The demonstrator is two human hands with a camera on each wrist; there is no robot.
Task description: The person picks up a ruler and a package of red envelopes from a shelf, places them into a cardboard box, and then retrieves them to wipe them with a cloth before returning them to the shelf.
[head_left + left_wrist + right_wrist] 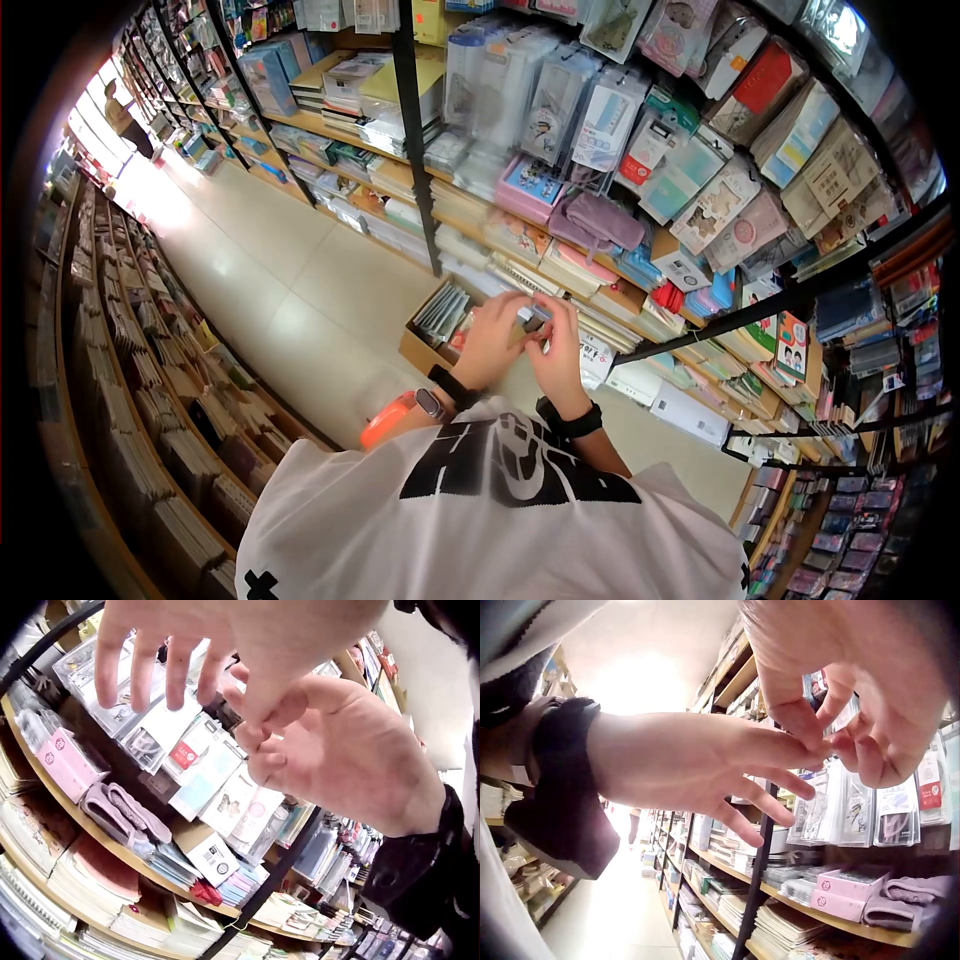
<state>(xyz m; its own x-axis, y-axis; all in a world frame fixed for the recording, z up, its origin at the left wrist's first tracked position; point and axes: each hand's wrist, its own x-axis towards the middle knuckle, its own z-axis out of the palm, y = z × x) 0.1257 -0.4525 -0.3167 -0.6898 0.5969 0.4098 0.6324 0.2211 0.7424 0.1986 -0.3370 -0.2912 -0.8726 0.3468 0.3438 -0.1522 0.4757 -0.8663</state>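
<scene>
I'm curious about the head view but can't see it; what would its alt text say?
A person's left hand and right hand meet in an aisle, partly in front of an open cardboard box; whether they hold anything is unclear. Shelving with packaged goods lies beyond, and another person stands far off, upper left.

Brightly lit, distant glare — warped, dark edges

Folded mauve fabric [889, 911] lies beside pink packaging [840, 906] on a wooden shelf [855, 928], below hanging packets [851, 814].
</scene>
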